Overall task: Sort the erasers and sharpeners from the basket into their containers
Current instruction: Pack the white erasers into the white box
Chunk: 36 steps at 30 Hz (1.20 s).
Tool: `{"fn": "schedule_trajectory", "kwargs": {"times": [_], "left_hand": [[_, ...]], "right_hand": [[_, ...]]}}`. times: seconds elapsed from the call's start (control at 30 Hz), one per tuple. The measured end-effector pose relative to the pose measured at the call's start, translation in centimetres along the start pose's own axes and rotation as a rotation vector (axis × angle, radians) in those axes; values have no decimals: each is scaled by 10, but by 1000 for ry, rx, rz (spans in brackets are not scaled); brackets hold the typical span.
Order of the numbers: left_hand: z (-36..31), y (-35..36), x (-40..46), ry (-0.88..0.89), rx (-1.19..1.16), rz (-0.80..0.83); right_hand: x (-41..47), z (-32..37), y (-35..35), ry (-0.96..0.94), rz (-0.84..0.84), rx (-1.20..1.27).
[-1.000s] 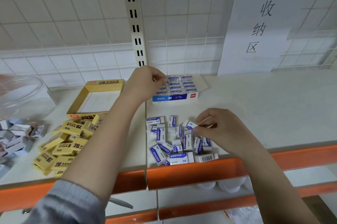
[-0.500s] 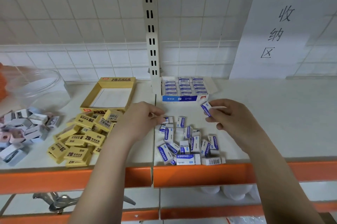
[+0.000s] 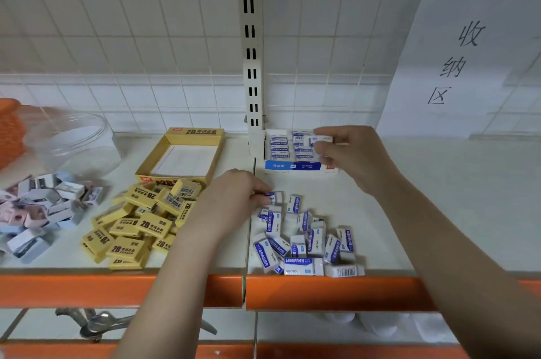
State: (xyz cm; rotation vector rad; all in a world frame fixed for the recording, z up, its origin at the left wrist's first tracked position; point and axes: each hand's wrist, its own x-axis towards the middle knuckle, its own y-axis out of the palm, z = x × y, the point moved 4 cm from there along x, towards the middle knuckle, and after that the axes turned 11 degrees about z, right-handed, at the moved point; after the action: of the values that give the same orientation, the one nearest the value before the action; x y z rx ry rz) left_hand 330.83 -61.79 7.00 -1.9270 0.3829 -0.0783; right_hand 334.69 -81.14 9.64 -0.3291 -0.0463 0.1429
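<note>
Several blue-and-white erasers (image 3: 304, 238) lie in a loose pile at the shelf's front. My left hand (image 3: 234, 194) rests at the pile's far left and pinches one eraser (image 3: 270, 196) there. Behind the pile stands the blue-and-white eraser box (image 3: 292, 166), partly filled with rows of erasers. My right hand (image 3: 351, 154) hovers over the box's right side and pinches a single blue-and-white eraser (image 3: 317, 139). To the left lie yellow 2B erasers (image 3: 143, 221) in a heap before their open yellow box (image 3: 202, 134). Pastel sharpeners (image 3: 38, 206) are piled at the far left.
A clear plastic tub (image 3: 73, 139) and an orange basket (image 3: 10, 127) stand at the back left. A slotted metal upright (image 3: 251, 45) rises behind the box. A paper sign (image 3: 456, 63) hangs on the grid wall. The shelf's orange front rail (image 3: 322, 291) runs below the pile.
My right hand has carried its eraser up from above the pile to over the blue box. My left hand has settled on an eraser at the pile's far left.
</note>
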Motion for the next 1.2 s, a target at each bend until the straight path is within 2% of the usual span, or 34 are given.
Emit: {"fn": "schedule_trajectory", "kwargs": {"times": [0.2,0.37,0.5,0.73,0.93,1.1,1.2], "left_hand": [[4,4,-1,19,33,-73],[5,4,1,29,78,-28],[6,4,5,21,124,40],[4,5,2,49,121,-4],[5,6,0,55,76,-33],[5,5,0,61,72,-49],[5,5,0,66,70,-56]], "right_hand": [[54,15,11,-144,20,-617],[87,10,31,-129,93,-868],[100,9,44,-202,142,-817],[104,-2,46,-178,164,-687],[102,-1,42,-139,155,-772],[109,-1,49,-68,200,-970],[107,-1,45,-110,151,-843]]}}
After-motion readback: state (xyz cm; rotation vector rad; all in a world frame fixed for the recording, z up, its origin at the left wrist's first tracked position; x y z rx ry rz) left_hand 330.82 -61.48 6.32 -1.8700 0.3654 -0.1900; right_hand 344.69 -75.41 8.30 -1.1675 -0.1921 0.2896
